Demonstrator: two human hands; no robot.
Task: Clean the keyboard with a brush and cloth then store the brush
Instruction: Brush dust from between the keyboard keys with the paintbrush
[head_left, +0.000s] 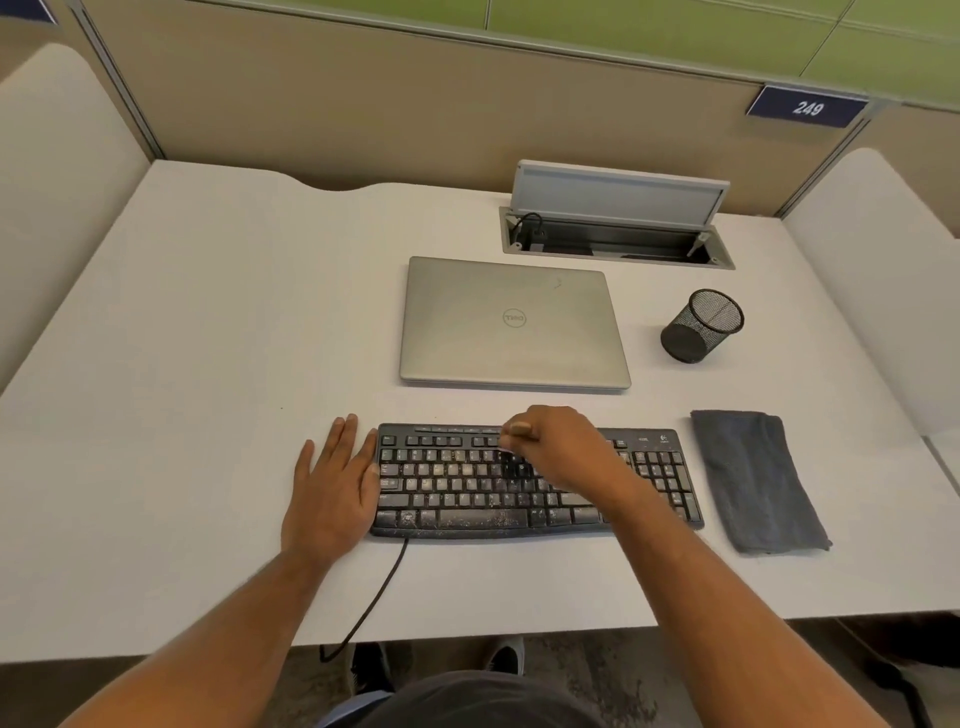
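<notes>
A dusty black keyboard (467, 488) lies near the desk's front edge, with pale crumbs on its keys and space bar. My right hand (556, 447) is closed in a fist over the keyboard's upper middle rows. It grips a small brush (511, 458), of which only a blurred tip shows below the thumb, touching the keys. My left hand (335, 488) lies flat on the desk against the keyboard's left end, thumb on its edge, holding nothing. A folded dark grey cloth (756, 478) lies on the desk just right of the keyboard.
A closed silver laptop (511, 322) sits behind the keyboard. A black mesh pen cup (698, 327) stands to the laptop's right. An open cable box (613, 234) is set into the desk's back. The keyboard's cable (374, 597) runs off the front edge.
</notes>
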